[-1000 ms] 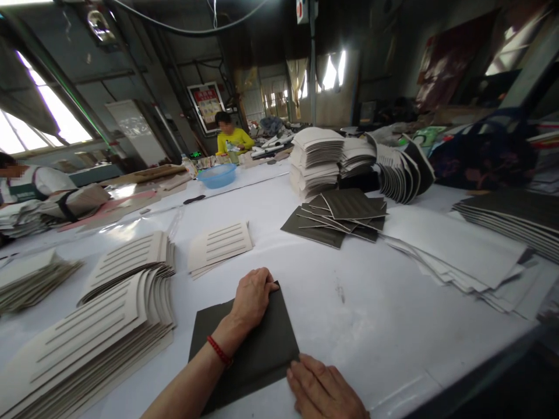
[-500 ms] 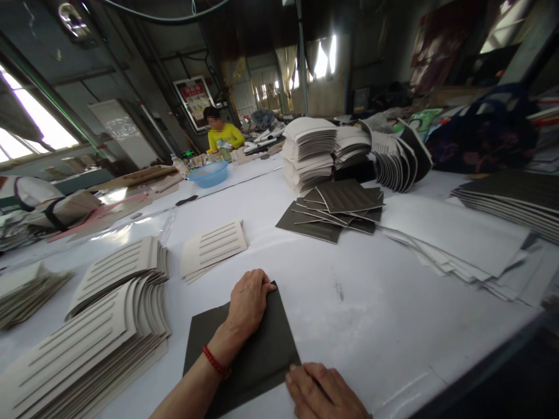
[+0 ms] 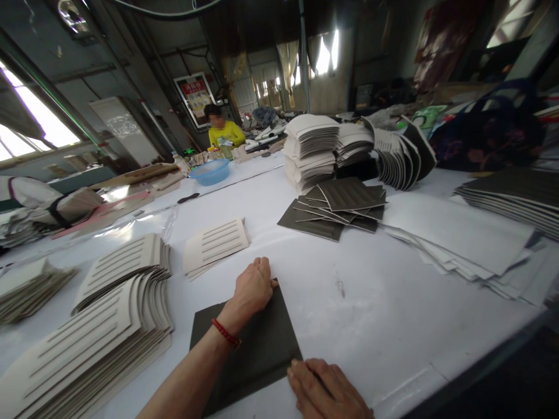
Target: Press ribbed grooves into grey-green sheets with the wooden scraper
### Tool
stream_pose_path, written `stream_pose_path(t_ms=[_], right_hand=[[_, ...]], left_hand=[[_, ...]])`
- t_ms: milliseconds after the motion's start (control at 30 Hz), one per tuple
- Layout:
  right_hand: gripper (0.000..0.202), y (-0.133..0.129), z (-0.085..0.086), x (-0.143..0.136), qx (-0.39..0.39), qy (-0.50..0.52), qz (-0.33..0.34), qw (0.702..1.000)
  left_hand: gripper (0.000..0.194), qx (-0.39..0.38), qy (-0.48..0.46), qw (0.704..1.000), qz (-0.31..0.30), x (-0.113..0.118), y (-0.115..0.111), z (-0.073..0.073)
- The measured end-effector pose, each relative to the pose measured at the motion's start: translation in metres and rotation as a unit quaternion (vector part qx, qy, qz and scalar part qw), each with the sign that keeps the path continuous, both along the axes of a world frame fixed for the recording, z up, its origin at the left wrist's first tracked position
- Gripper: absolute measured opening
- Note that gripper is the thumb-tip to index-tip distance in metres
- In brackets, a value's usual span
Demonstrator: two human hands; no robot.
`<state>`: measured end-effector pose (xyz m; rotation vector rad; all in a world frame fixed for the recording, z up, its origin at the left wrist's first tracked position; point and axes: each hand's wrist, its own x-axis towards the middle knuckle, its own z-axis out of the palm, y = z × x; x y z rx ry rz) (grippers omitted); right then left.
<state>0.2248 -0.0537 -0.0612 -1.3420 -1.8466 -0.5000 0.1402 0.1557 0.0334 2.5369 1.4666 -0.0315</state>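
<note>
A dark grey rectangular sheet lies flat on the white table in front of me, partly covered by my left forearm. My left hand, with a red bead bracelet at its wrist, is closed at the sheet's far right corner, fingers bent over the edge. At the near right corner, my right hand has its fingers close together, the fingertips gripping the sheet's edge. Its thumb is hard to make out. Just beyond my left hand lie a few pale sheets with raised parallel strips.
Tall piles of pale striped sheets stand at left. Dark panels lie fanned out ahead, before stacked curved pale pieces. White sheets lie at right. Farther back are a blue basin and a person in yellow.
My left hand has shifted slightly away from me along the sheet's far edge. My right hand stays at the near corner. The view has tilted a little.
</note>
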Motion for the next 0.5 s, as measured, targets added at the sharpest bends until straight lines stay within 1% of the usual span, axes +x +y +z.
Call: stream_pose_path(t_ms=[67,133,233,300,333,367,400,433,467,500], right_hand=[[0.029,-0.001,0.004,0.001,-0.007,-0.002,0.005,1.000],[0.028,-0.002,0.008,0.001,-0.012,-0.006,0.007,1.000],[0.027,-0.003,0.015,0.003,-0.022,-0.019,0.007,1.000],[0.027,-0.003,0.019,0.004,-0.024,-0.024,0.012,0.999],[0.027,-0.004,0.020,0.004,-0.022,-0.022,0.013,0.999],[0.028,-0.004,0.021,0.005,-0.021,-0.022,0.013,0.999],[0.028,-0.004,0.022,0.005,-0.019,-0.023,0.013,0.999],[0.027,-0.003,0.022,0.005,-0.019,-0.026,0.011,0.999],[0.027,-0.003,0.022,0.004,-0.017,-0.030,0.009,0.999],[0.027,-0.001,0.021,0.004,-0.013,-0.032,0.007,0.999]], left_hand=[[0.015,0.018,-0.014,1.000,-0.015,0.000,-0.003,0.000],[0.010,0.021,-0.031,0.998,-0.041,-0.002,-0.010,0.001],[0.017,0.015,-0.049,0.996,-0.078,-0.010,-0.027,0.003],[0.012,0.011,-0.057,0.993,-0.104,-0.017,-0.040,0.006],[0.025,0.008,-0.057,0.992,-0.116,-0.019,-0.047,0.008],[0.046,0.006,-0.052,0.991,-0.124,-0.020,-0.053,0.010],[0.065,0.007,-0.042,0.991,-0.127,-0.020,-0.059,0.011],[0.078,0.008,-0.029,0.992,-0.123,-0.019,-0.063,0.012],[0.085,0.009,-0.014,0.993,-0.113,-0.017,-0.067,0.013],[0.086,0.010,-0.002,0.995,-0.101,-0.015,-0.069,0.013]])
